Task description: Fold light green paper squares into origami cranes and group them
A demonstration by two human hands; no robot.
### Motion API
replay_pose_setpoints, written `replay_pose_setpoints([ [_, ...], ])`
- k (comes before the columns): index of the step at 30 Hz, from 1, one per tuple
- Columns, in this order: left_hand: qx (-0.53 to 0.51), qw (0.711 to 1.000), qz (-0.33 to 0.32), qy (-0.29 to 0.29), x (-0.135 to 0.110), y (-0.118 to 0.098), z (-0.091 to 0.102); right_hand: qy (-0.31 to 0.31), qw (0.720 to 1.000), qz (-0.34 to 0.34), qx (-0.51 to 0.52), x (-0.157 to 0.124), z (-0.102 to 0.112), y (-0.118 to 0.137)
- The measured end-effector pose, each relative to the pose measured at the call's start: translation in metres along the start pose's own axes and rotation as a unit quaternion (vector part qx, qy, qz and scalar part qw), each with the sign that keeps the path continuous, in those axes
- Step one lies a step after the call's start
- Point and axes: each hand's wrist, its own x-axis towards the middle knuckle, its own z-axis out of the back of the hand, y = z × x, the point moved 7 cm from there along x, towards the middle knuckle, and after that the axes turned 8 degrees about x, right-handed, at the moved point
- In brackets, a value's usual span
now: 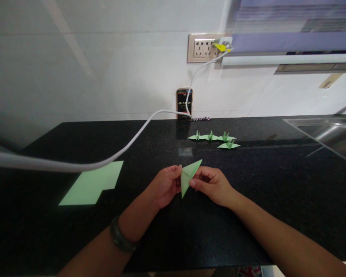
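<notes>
A folded piece of light green paper [187,177] is held above the black countertop, with creases and pointed corners showing. My left hand [167,185] pinches its left edge between thumb and fingers. On the other side, my right hand [212,184] grips it with the thumb on the near face; the fingers behind are partly hidden. Beyond my hands stand several folded green paper cranes [211,136], most in a row, with one crane [229,145] a little nearer. Flat green paper sheets [89,184] lie to the left of my left hand.
A white cable [138,134] runs across the left side up to a wall socket [203,48]. Against the wall leans a phone [183,103] showing a timer, with a beaded strap [201,119] beside it. A metal sink [331,132] is set into the counter [262,173] at right.
</notes>
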Motion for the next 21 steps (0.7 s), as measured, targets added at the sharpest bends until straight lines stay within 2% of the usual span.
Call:
replay_pose_setpoints([
  [11,-0.014,1.000,0.006,0.004,-0.001,-0.002,-0.002,-0.007,0.998,-0.009,-0.054,0.000,0.005,-0.004],
  [15,0.006,1.000,-0.012,-0.024,-0.002,-0.004,0.002,-0.045,0.996,-0.027,-0.070,0.001,0.011,-0.007],
  [21,0.079,0.991,-0.057,-0.086,-0.005,-0.011,0.009,-0.087,0.995,-0.043,-0.035,0.004,0.018,-0.010],
])
